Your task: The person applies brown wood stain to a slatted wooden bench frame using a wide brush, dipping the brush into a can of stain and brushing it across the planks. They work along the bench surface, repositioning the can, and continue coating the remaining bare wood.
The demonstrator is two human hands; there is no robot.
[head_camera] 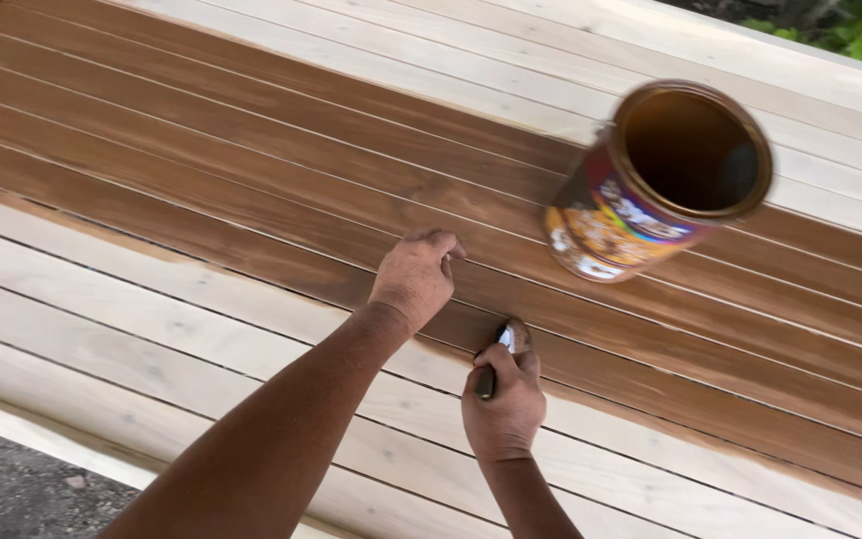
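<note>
Bright, even daylight is falling on the slatted wood panel (251, 150); shadows are staying soft and faint. The open stain can (650, 185) is showing motion blur. Pale boards are nearing overexposure at upper right. Both hands are rendering reasonably sharp.

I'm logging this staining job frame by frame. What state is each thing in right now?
Stain can: lid off, open, standing on the stained boards.
Wooden slats: middle band stained brown, the rest bare pale wood.
Brush: held in the right hand, tip on the slat at the stain's edge.
Left hand: loosely curled, resting on a stained slat.
Right hand: closed around the brush handle.
</note>
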